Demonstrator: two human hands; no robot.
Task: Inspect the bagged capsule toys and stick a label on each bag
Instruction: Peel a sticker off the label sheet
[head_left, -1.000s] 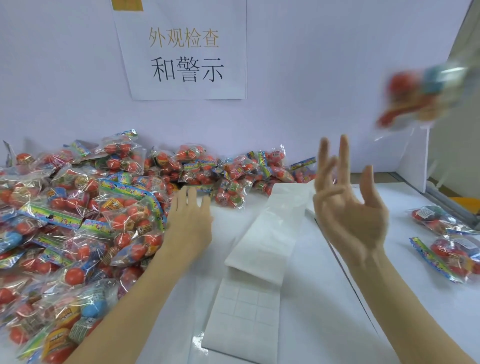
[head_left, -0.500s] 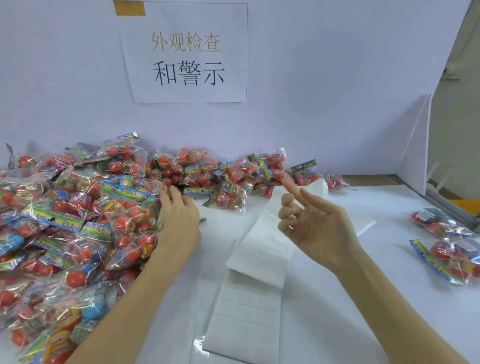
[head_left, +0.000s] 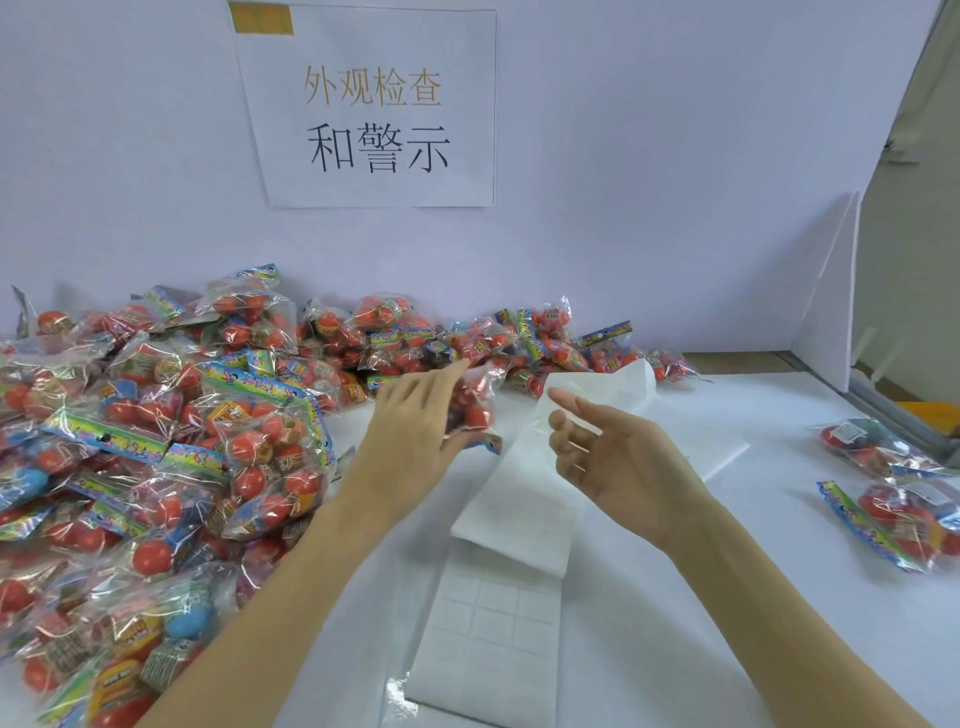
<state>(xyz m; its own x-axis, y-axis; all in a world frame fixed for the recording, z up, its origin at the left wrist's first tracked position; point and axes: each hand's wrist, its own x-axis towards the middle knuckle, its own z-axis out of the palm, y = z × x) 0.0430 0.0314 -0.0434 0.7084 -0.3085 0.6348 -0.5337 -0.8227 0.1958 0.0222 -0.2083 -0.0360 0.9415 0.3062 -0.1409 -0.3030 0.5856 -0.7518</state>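
On the white table (head_left: 649, 623), nearest the viewer, lies the white folded strip of square paper labels (head_left: 493, 618). Just beyond it, above its folded-over part, the right hand (head_left: 618, 462) hovers, grip loosely spread, holding nothing. Left of the strip, the left hand (head_left: 415, 431) pinches a clear plastic bag of red capsule toys (head_left: 475, 402). Farther left and behind the strip lies the heap of bagged toys (head_left: 156, 441).

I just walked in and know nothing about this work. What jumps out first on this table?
The big heap of bagged capsule toys, mostly red balls in crinkly clear bags, fills the left side of the white table. In the middle, the left hand grips one bag lifted off the heap, beside the empty right hand above a white label sheet. A paper sign hangs on the wall behind.
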